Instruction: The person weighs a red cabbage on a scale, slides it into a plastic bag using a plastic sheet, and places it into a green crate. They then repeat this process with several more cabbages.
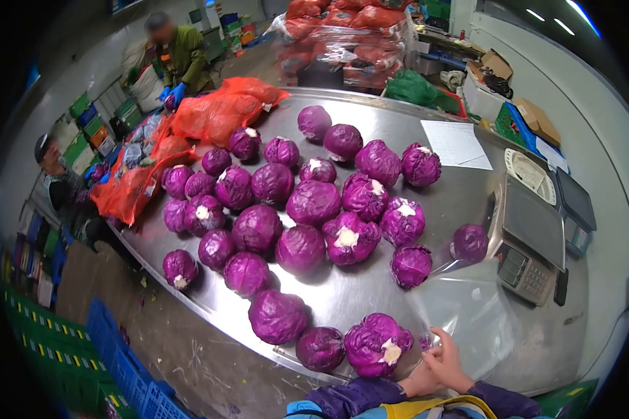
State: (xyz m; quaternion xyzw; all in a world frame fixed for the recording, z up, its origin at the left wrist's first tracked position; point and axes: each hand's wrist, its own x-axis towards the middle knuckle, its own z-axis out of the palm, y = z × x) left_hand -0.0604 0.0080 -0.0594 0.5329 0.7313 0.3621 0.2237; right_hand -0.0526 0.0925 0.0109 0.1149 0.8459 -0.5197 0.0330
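Observation:
My left hand (419,381) and my right hand (449,361) are close together at the table's near edge, overlapping. Fingers of the right hand are bent and apart, near a small purple scrap (426,341); no held object shows. The left hand's fingers are hidden behind the right. A clear plastic bag (472,314) lies flat just beyond them. Left of my hands sits a red cabbage (379,345) with its pale cut stem showing. Another red cabbage (470,242) rests between the bag and the scale.
Several more red cabbages (314,202) cover the steel table (370,279). At right stand a digital scale (531,230) and a paper sheet (456,144). Red mesh sacks (220,115) lie at the far left, where two people (189,59) work. Blue crates (122,356) stand below left.

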